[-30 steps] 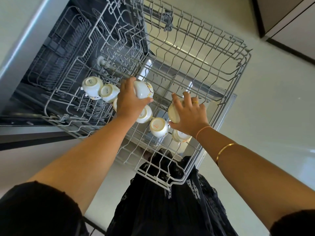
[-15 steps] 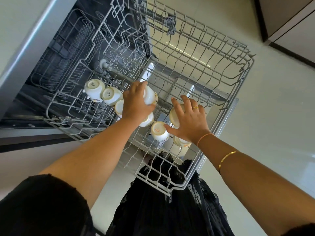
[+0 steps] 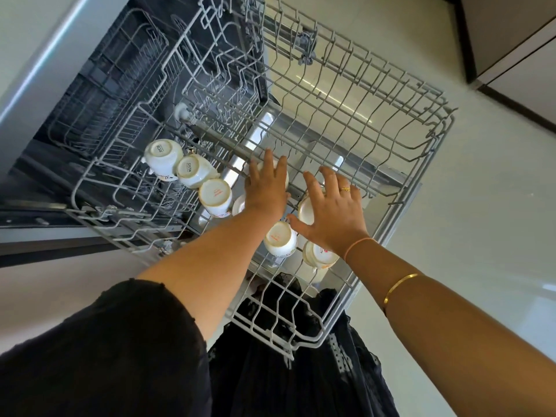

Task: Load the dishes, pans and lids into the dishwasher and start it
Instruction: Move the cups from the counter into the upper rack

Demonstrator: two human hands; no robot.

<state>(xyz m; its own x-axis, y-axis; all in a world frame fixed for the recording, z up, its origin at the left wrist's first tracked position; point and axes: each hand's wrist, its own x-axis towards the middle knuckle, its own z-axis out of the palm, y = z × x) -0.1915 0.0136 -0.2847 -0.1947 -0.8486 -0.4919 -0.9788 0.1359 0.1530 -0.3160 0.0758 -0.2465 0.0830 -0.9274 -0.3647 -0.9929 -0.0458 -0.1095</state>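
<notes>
The dishwasher's grey wire upper rack [image 3: 391, 94] is pulled out below me. Several white cups stand upside down along its left and near side, among them one [image 3: 164, 159] at the far left and one [image 3: 278, 239] between my wrists. My left hand [image 3: 266, 188] lies with straight fingers on an inverted cup [image 3: 286, 180] that it mostly hides. My right hand [image 3: 334, 212] rests with spread fingers on another white cup [image 3: 305, 209], next to the left hand. A further cup [image 3: 319, 255] sits under my right wrist.
The lower rack [image 3: 105, 94] stays inside the dark dishwasher tub at the left. The open door [image 3: 388, 176] lies under the upper rack. The rack's right half holds only bare tines. Pale floor [image 3: 481, 206] spreads to the right, and a cabinet [image 3: 511, 40] stands at the top right.
My left hand has set its cup down into the rack and straightened its fingers over it. My right hand's fingers have spread flatter over its cup.
</notes>
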